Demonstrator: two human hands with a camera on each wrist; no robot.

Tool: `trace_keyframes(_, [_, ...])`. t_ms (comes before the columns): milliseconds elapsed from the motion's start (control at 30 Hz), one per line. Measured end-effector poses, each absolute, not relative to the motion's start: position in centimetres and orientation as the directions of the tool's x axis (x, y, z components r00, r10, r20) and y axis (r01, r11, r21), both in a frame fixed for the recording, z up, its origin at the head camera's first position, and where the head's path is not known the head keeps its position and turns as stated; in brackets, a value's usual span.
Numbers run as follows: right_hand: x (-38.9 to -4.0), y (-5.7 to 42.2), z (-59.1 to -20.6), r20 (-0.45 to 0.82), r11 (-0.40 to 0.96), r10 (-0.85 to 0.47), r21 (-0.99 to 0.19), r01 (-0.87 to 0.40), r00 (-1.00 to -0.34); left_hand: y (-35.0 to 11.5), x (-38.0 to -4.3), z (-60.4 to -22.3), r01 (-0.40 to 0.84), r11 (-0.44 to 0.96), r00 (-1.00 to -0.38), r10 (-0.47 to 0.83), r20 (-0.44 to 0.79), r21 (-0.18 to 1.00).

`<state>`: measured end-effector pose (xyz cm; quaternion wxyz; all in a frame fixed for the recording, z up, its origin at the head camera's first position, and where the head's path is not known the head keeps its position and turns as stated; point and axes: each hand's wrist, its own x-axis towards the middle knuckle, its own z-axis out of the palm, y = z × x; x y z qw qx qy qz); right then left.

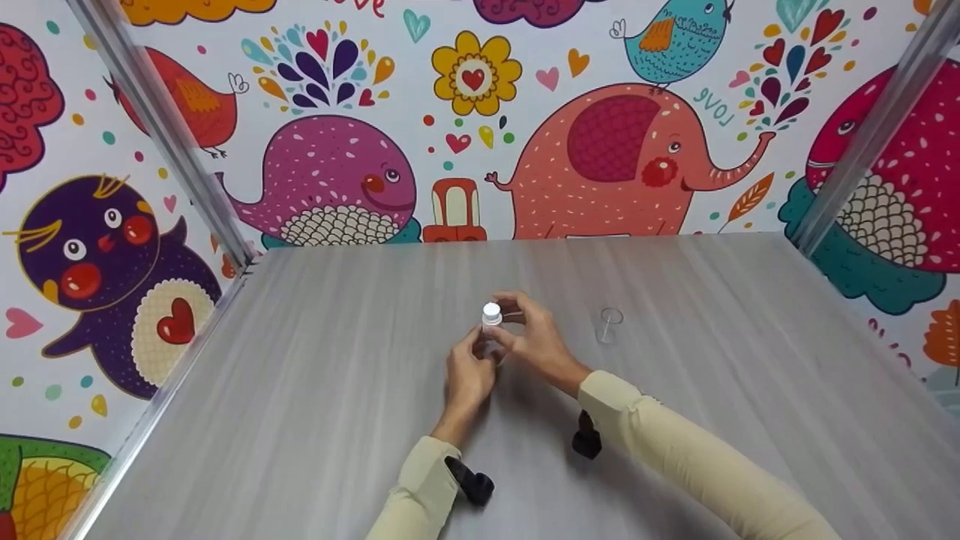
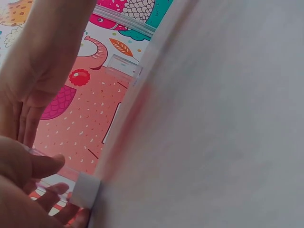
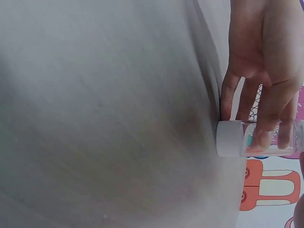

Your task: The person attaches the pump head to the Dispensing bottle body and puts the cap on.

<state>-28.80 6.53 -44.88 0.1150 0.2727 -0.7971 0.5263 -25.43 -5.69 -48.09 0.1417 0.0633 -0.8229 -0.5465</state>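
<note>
Gray tabletop [image 1: 337, 390] before a cartoon wall [image 1: 465, 161]: mid-table, an upright clear bottle [image 3: 248, 138], its lower body gripped by the left hand [image 1: 470, 375], its top between the right hand's [image 1: 541, 343] thumb and fingers; rightward, a clear cup [image 1: 606, 328].

- The left hand [image 3: 266, 66] grips a clear bottle [image 3: 274, 148], its white end [image 3: 229, 138] against the grey tabletop [image 3: 104, 104].
- Far behind, a printed wall [image 3: 254, 219] shows a red car [image 3: 251, 190].

Head view from above, forward and down; wrist views close and sideways (bottle [image 1: 491, 315] in all three)
</note>
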Motion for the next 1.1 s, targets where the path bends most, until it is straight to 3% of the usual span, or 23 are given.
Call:
trace_keyframes(333, [-28.97,6.30,-44.33,0.464,0.252,-0.247,-0.817,-0.518,-0.851,-5.68,-25.46,-47.93,0.039,0.362,-0.959,-0.247,0.136,0.931])
trace_keyframes(733, [-28.42,6.19,-44.37,0.447,0.269,-0.337,-0.798,-0.540,-0.829,-5.79,-25.43,-48.32,0.044,0.376,-0.960,-0.242,0.144,0.926])
trace_keyframes(1100, [-28.58,6.16,-44.63,0.460,0.268,-0.331,-0.792,-0.549,-0.824,-5.88,-25.40,-48.15,0.026,0.378,-0.961,-0.247,0.128,0.925])
